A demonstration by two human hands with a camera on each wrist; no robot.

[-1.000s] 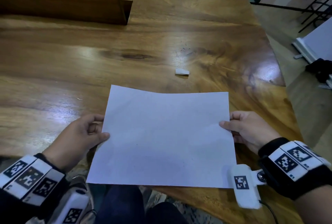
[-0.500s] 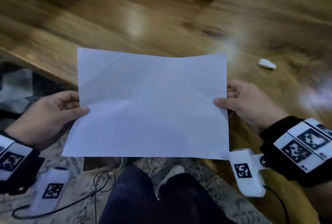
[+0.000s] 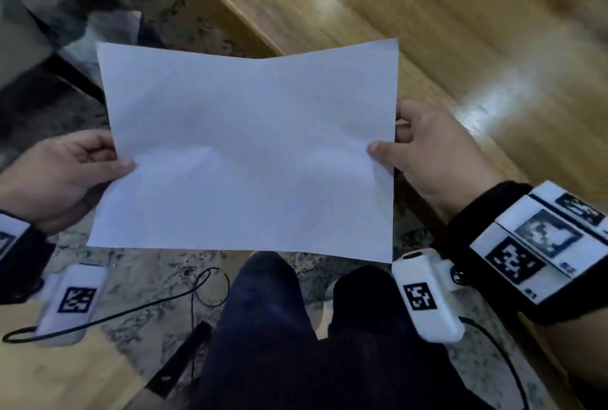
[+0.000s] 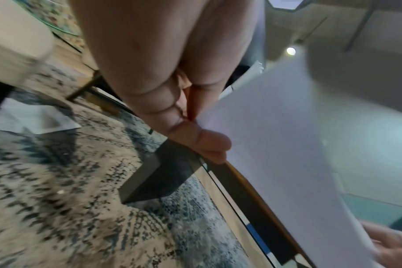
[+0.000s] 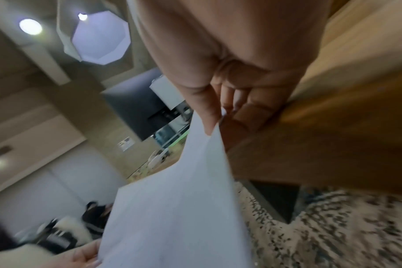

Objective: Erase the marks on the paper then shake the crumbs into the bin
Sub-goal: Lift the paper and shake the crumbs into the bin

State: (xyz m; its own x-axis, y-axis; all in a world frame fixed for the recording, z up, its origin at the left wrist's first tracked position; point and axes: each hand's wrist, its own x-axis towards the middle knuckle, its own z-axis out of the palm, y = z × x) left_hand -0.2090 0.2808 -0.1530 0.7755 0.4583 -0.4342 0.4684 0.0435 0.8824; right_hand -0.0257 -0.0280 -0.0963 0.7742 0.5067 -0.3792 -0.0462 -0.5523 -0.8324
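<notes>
A white sheet of paper point(image 3: 246, 152) hangs in the air over my lap, off the wooden table point(image 3: 427, 31). A few tiny dark specks lie on it; no clear marks show. My left hand point(image 3: 108, 162) pinches its left edge, thumb on top and fingers beneath. My right hand point(image 3: 385, 146) pinches its right edge the same way. The left wrist view shows the left hand's fingers point(image 4: 206, 143) under the paper point(image 4: 275, 145). In the right wrist view the thumb point(image 5: 209, 116) presses the paper point(image 5: 177, 208). No bin or eraser is in view.
The table edge point(image 3: 250, 24) runs diagonally behind the paper to its right. A patterned rug point(image 3: 138, 281) covers the floor below, with a black cable point(image 3: 197, 291) on it. My dark-trousered legs point(image 3: 263, 327) are under the sheet. Blurred furniture point(image 3: 39, 31) stands at the upper left.
Both hands lifted the paper off the table and carried it left and toward me, over the floor. My head turned left, so the eraser left the view.
</notes>
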